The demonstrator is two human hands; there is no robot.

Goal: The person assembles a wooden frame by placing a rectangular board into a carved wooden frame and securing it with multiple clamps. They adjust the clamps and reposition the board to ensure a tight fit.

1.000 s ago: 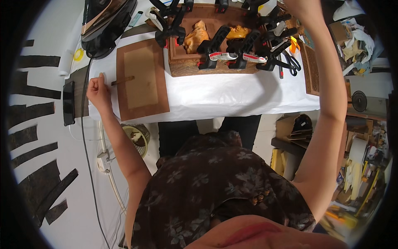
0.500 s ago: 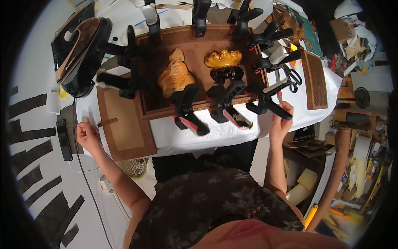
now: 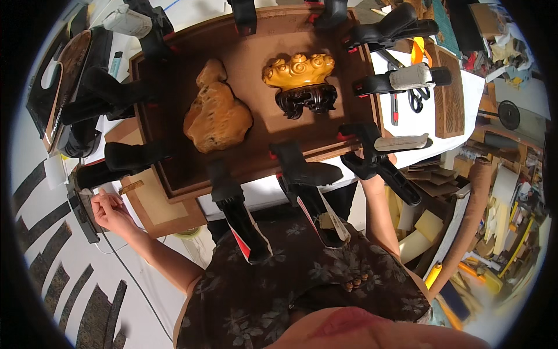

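My left hand [image 3: 112, 213] is at the table's left edge with its fingers curled in and nothing visible in them. It is close to a brown-framed panel with a tan middle [image 3: 152, 200]. At the right, a black spring clamp [image 3: 381, 163] hides most of my right hand [image 3: 372, 180], so its fingers cannot be made out. Between my hands is a shallow brown wooden tray [image 3: 186, 191] ringed by several black clamps. An orange-brown gourd-shaped stone [image 3: 218, 119] lies inside it. To its right, a yellow carved piece [image 3: 299, 71] sits on a dark carved stand [image 3: 307, 100].
A black iron-like appliance [image 3: 87, 125] stands at the left, its cord running down. Scissors [image 3: 417, 99], a slim red-and-grey tool [image 3: 394, 109] and a carved brown block [image 3: 449, 96] lie right of the tray. Below right are crowded shelves and a long brown tube [image 3: 465, 232].
My view has shifted, so the tray and clamps look larger and the front clamps overlap my body. My right hand, plainly visible before, is now mostly behind a clamp. My left hand stays curled.
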